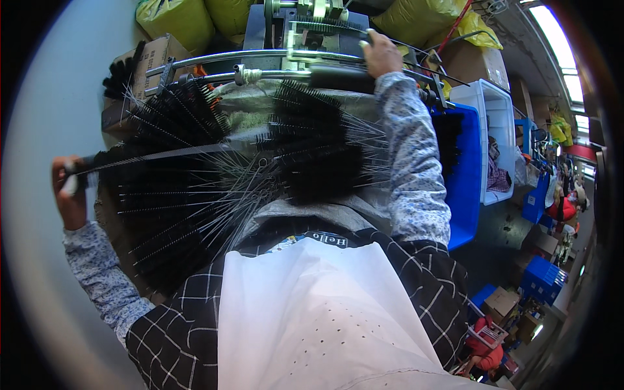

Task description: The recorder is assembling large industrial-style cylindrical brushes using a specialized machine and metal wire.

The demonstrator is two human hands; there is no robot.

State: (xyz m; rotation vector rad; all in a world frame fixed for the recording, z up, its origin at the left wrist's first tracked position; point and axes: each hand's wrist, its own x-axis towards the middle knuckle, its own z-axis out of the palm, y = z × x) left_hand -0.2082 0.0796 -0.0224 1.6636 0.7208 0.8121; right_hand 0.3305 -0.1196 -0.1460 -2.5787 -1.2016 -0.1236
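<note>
Black bristled bottle brushes [188, 195] with twisted wire stems are fanned out in a heap across the grey-covered worktable [260, 110] in front of the person. One brush [140, 156] is gripped at its end by the closed fingers of the left hand [68, 188] (held out to the far left). A metal rail of the brush-making machine [299, 32] is clasped by the right hand [380, 55], near a blue plastic bin [465, 169].
</note>
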